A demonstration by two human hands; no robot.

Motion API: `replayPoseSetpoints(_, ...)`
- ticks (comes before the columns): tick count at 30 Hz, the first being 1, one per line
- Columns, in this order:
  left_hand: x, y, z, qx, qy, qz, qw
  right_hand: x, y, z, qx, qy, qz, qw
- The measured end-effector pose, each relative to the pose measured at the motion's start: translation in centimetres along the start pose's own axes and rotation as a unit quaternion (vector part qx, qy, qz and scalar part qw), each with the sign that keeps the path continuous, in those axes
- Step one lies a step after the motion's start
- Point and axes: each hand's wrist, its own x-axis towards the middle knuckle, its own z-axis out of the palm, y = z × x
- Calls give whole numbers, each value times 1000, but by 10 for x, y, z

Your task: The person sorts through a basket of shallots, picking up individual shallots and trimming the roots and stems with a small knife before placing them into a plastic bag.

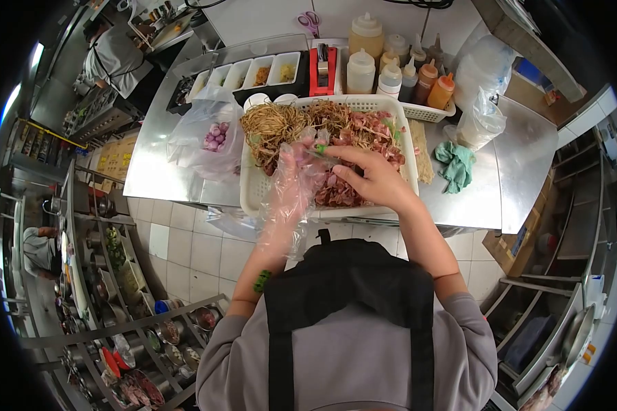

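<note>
My left hand [293, 171], inside a loose clear plastic glove, is closed over the basket around what looks like a shallot, mostly hidden by fingers and plastic. My right hand [373, 175] is bare and grips a small knife with a green handle [320, 148], close against the left fingertips. Beneath both hands, a white plastic basket [411, 154] holds shallots with dry straw-like stems [271, 123] at the left and back. Reddish-purple shallot skins [343, 192] are heaped at the front and right. A clear plastic bag [185, 147] containing peeled purple shallots [216, 136] lies left of the basket.
Behind the basket are white condiment trays [260, 72], a red tape dispenser [323, 70] and several squeeze bottles [360, 72]. A green cloth [454, 166] and a plastic bag of white contents [480, 123] sit at the right. Another person [116, 58] stands at the far left.
</note>
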Motion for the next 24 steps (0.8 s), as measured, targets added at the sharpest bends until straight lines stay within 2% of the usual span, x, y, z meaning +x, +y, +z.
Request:
replayPoseSetpoints(2, 2, -5, 5, 9, 20, 69, 997, 0, 0, 2, -30, -30, -19, 999)
replayPoseSetpoints(3, 1, -3, 10, 10, 20, 69, 997, 0, 3, 5, -30, -30, -19, 999)
replayPoseSetpoints(5, -2, 3, 21, -45, -5, 40, 998, -1, 9, 12, -76, 0, -64, 995)
replayPoseSetpoints(9, 2, -3, 18, -57, -25, 52, 997, -2, 3, 15, -81, 3, -44, 996)
replayPoseSetpoints(14, -6, 6, 28, -147, -5, -2, 989, -3, -2, 16, -73, 19, -62, 995)
replayPoseSetpoints(21, -6, 3, 15, -192, -28, -10, 981, -5, -1, 19, -105, 25, -66, 992)
replayPoseSetpoints(24, -7, 3, 14, -232, -81, -21, 969, -5, -1, 21, -107, 42, -75, 990)
